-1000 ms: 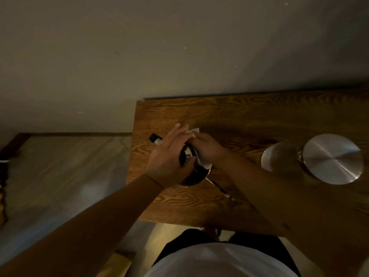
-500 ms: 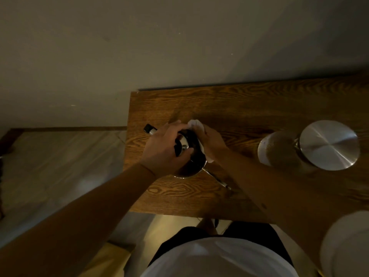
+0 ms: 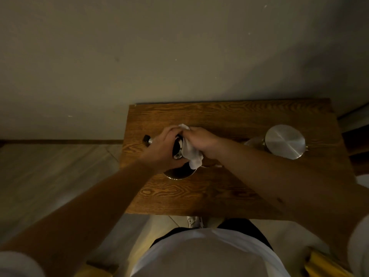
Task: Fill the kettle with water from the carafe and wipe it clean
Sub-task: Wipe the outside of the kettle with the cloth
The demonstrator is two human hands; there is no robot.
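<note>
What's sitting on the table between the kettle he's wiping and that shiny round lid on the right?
In the head view, only the right forearm crosses above that stretch between kettle and lid; the wooden table shows nothing resting there.

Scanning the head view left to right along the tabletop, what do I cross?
Black handle tip → left hand on the kettle → white cloth → right hand → carafe with steel lid.
</note>
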